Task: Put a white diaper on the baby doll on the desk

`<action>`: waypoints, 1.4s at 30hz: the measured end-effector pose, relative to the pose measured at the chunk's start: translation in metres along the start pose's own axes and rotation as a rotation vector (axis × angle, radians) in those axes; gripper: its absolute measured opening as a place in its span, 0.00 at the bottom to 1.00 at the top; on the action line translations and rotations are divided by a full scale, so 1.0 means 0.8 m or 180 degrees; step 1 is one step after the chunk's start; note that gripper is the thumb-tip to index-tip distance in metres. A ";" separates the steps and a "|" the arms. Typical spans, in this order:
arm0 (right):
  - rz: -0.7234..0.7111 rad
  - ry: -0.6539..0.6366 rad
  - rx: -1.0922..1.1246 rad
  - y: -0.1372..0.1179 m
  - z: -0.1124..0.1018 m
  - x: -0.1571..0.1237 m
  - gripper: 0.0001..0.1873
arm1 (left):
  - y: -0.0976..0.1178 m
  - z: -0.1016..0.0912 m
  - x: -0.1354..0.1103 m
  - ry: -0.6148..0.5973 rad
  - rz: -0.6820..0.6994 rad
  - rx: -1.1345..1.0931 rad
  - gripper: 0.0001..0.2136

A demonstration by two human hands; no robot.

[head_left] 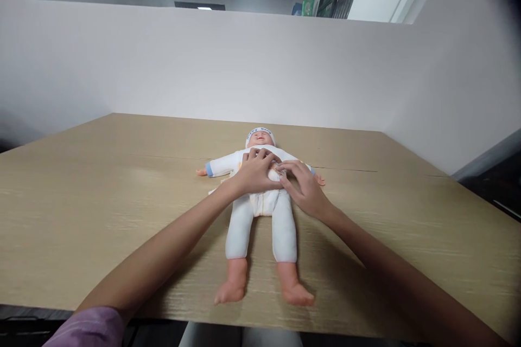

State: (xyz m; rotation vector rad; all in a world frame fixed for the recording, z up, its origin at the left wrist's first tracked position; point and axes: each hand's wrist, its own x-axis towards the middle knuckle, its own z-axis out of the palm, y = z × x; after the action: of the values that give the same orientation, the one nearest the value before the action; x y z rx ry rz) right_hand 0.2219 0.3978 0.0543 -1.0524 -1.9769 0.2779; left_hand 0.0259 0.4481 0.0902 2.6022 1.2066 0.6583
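Note:
A baby doll [284,230] in white clothes with blue cuffs lies on its back, its bare feet toward me and its lettered white cap at the far end. Round its hips is a white diaper [263,204] with thin yellowish lines. My left hand [257,172] rests on the doll's belly, palm down with fingers spread, covering part of the diaper's front. At the right side of the waist, my right hand [306,191] has its thumb and fingers curled in on the diaper's upper edge. The exact pinch is partly hidden.
The doll lies on a wide wood-grain table [122,227] with a seam across its far part. A white partition wall [244,65] rises behind the table and along the right. A dark object [496,179] stands beyond the right edge.

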 end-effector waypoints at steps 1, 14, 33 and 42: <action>-0.0160 -0.0095 -0.0023 -0.001 0.000 -0.010 0.19 | 0.000 -0.002 0.000 -0.0022 -0.0025 -0.0075 0.26; -0.0529 -0.0536 -0.0294 0.017 -0.008 -0.037 0.31 | -0.110 -0.042 -0.104 0.0420 -0.0449 -0.0944 0.20; -0.0904 -0.1361 -0.0629 -0.064 0.059 0.110 0.08 | -0.149 -0.039 -0.133 -0.0023 -0.1310 -0.1262 0.19; -0.1127 -0.2124 -0.0746 -0.057 0.070 0.129 0.13 | -0.108 -0.045 -0.099 0.0465 -0.1327 -0.2361 0.20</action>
State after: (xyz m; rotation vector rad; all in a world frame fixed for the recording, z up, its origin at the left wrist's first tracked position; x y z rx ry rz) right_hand 0.1235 0.4587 0.1052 -0.7797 -2.8089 0.2221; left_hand -0.0944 0.4433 0.0662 1.6657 1.1900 0.9792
